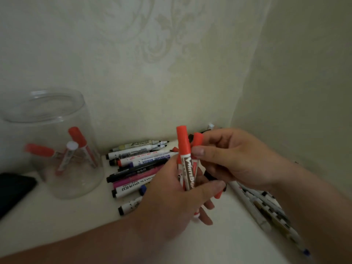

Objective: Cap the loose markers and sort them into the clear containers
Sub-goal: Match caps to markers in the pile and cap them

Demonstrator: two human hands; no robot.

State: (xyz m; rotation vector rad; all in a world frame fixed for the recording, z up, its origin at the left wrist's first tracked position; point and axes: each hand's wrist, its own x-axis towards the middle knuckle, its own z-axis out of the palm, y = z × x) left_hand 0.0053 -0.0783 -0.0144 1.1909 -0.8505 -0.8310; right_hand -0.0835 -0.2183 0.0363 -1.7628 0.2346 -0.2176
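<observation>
Hands hold red markers (pixel 185 155) right of the clear container (pixel 47 115)
The left hand (pixel 171 197) curls round several; the right hand (pixel 234 159) pinches one near its cap. Beside the container lie loose markers (pixel 137 162).

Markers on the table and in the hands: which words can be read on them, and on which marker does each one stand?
"WHITEBOARD MARKER": white marker with a red end, lying flat, print upside down.
"WhiteB", rest hidden: red-capped marker held in the left hand.
Other labels: too blurred to read.
</observation>
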